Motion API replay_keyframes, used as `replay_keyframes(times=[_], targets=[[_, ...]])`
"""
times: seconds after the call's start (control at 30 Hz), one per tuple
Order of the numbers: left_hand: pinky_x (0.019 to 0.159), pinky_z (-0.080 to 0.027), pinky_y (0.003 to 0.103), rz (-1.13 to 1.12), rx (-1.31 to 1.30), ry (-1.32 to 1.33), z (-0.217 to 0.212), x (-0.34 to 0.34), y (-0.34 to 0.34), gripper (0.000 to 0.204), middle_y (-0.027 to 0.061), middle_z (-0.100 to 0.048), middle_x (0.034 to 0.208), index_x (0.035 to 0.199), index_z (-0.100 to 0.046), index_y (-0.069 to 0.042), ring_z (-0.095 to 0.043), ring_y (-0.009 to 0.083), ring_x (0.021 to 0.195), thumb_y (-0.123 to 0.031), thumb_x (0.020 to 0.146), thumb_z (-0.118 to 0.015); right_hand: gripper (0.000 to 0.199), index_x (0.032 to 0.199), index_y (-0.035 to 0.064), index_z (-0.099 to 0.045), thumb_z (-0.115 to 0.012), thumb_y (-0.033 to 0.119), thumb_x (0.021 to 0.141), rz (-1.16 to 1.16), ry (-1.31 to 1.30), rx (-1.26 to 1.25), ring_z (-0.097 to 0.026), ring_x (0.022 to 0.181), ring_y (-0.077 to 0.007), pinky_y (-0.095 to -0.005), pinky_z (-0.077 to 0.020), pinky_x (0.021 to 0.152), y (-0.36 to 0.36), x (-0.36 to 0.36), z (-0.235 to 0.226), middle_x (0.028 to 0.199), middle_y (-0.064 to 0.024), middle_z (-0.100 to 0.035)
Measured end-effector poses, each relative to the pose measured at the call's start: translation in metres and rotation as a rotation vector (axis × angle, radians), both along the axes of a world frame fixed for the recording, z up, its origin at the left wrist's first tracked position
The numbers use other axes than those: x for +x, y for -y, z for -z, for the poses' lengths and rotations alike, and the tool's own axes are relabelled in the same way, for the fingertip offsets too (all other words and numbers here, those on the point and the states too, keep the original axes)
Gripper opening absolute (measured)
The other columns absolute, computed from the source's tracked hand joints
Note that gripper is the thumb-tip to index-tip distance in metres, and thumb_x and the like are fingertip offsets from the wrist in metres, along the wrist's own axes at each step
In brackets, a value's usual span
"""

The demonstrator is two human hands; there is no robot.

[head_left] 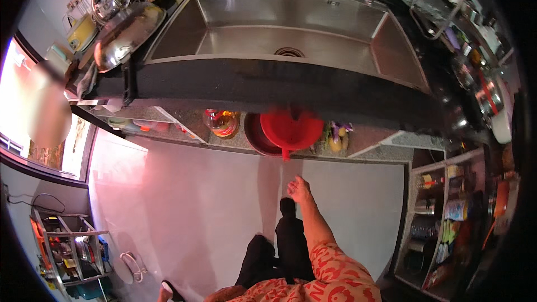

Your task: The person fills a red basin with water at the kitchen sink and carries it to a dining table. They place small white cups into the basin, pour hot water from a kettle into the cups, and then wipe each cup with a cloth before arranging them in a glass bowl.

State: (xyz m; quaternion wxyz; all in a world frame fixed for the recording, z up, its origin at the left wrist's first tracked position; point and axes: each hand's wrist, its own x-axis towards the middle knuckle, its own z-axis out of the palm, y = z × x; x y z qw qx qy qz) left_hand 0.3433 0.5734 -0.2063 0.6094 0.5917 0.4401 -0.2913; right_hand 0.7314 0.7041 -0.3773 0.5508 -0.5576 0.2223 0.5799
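My right hand (pixel 299 189) reaches out over the floor, its fingers loosely bent and somewhat apart, with nothing visible in them. Just beyond it, a red plastic basin (pixel 288 131) with a short handle sticking out toward me sits on the low shelf under the counter. The hand and the handle do not touch. Partly behind the red basin, to its left, is a dark reddish round bowl (pixel 254 134). My left hand is out of the picture.
A steel sink (pixel 291 39) is set in the black counter (pixel 268 75). On its left rests a lidded pan (pixel 126 36). Below stand a bottle of yellow-orange liquid (pixel 224 123) and some vegetables (pixel 338 137). Shelves (pixel 444 207) line the right, a rack (pixel 72 246) the lower left.
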Motion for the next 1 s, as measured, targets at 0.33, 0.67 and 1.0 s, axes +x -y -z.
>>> replay_keyframes(times=[0.33, 0.67, 1.0], targets=[[0.084, -0.047, 0.037, -0.258, 0.035, -0.115, 0.044, 0.042, -0.039, 0.039, 0.0136, -0.062, 0.105, 0.114, -0.058, -0.005, -0.059, 0.0261, 0.099, -0.033, 0.089, -0.052, 0.020, 0.082, 0.0103, -0.055, -0.072, 0.016, 0.073, 0.323, -0.264, 0.368, -0.057, 0.077, -0.0182, -0.0384, -0.0480, 0.072, -0.118, 0.056, 0.106, 0.079, -0.0017, -0.059], [0.084, -0.047, 0.036, -0.356, 0.030, -0.146, 0.036, 0.028, -0.013, 0.040, 0.0126, -0.062, 0.104, 0.117, -0.056, -0.005, -0.060, 0.0242, 0.097, -0.032, 0.088, -0.058, 0.010, 0.082, 0.0110, -0.057, -0.064, 0.012, 0.075, 0.226, 0.133, 0.113, -0.053, 0.053, -0.0172, -0.0305, -0.0401, 0.043, -0.163, 0.082, 0.089, 0.069, -0.0034, -0.058], [0.081, -0.049, 0.036, -0.759, 0.273, 0.164, -0.040, -0.021, 0.022, 0.065, 0.0161, -0.051, 0.122, 0.138, -0.031, -0.009, -0.060, 0.0222, 0.096, -0.028, 0.086, -0.065, 0.014, 0.084, 0.0098, -0.060, -0.065, 0.014, 0.072, -0.364, 0.366, 0.024, -0.050, 0.045, -0.0147, -0.0272, -0.0349, 0.036, 0.020, -0.020, -0.127, 0.065, -0.0023, -0.057]])
